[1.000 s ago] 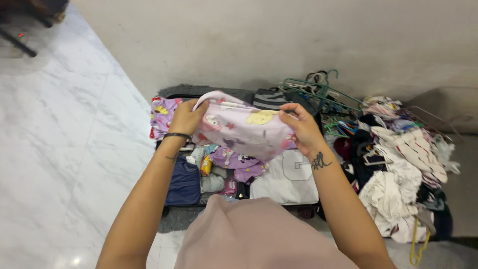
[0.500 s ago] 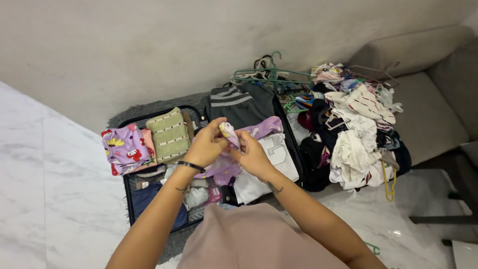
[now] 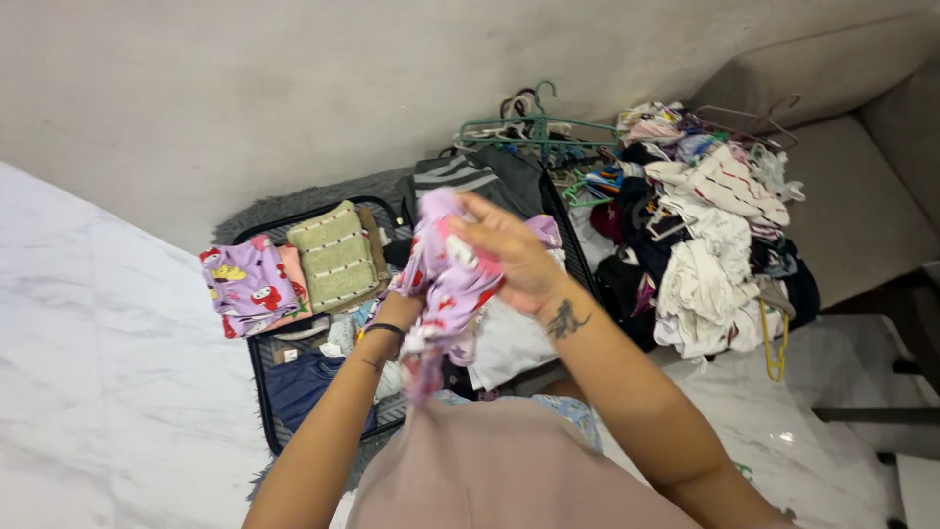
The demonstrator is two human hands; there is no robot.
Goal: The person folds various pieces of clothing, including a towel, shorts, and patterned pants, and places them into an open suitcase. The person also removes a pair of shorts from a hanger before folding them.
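A purple printed garment (image 3: 443,284) hangs bunched between my hands, above an open black suitcase (image 3: 262,377) on the floor. My right hand (image 3: 504,257) grips its top from above. My left hand (image 3: 399,312), with a black wristband, is under the cloth and mostly hidden by it. In the suitcase lie a folded purple printed piece (image 3: 247,285), a folded green ribbed cloth (image 3: 338,255), a navy garment (image 3: 302,387) and a white top (image 3: 509,345).
A heap of loose clothes (image 3: 710,245) lies right of the suitcase, with green hangers (image 3: 534,127) behind it and a yellow hanger (image 3: 774,343) at its front. A beige sofa (image 3: 862,186) stands at the right. White marble floor (image 3: 108,372) spreads left.
The garment, held spread wide a second ago, was gathered low over the suitcase and is now lifted in a bunch, my right hand on top. The view has swung to the right.
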